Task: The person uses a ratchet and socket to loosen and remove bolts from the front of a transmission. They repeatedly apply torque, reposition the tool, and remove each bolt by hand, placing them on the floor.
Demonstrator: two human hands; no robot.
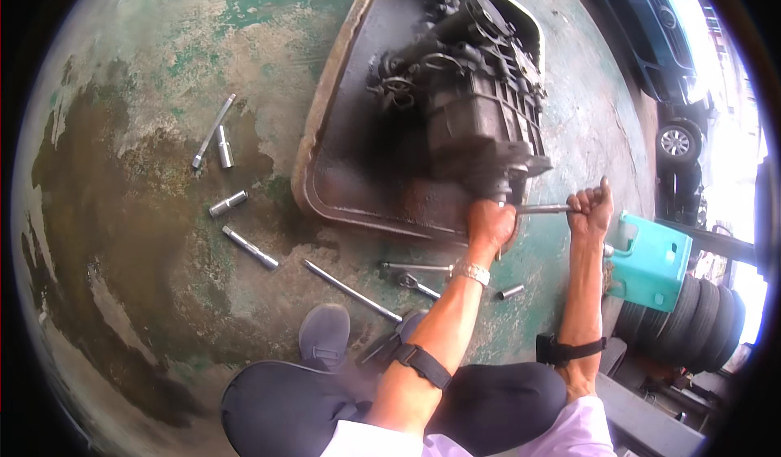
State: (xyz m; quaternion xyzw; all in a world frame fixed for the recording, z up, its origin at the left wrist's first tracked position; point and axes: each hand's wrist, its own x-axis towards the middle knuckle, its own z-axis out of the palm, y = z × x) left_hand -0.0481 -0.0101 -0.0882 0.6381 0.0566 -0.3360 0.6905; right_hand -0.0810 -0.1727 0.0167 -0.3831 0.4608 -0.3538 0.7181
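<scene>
A dirty grey gearbox (480, 107) lies in a large, oil-stained tray (313, 132). At its near end, my left hand (492, 221) is closed around the head of a socket wrench (543, 209), close to the gearbox flange (508, 160). The wrench's bar runs level out to the right. My right hand (590, 209) has its fingers wrapped round the far end of that bar, with the thumb pointing up. Whether the socket sits on a bolt is hidden by my left hand and the flange.
Sockets and bars lie on the stained floor: a long bar (351, 289), an extension (250, 247), a ratchet (419, 285), a short socket (511, 292), and several more at left. A turquoise plastic stool (651, 262), stacked tyres (691, 323) and a blue vehicle (651, 26) stand at right.
</scene>
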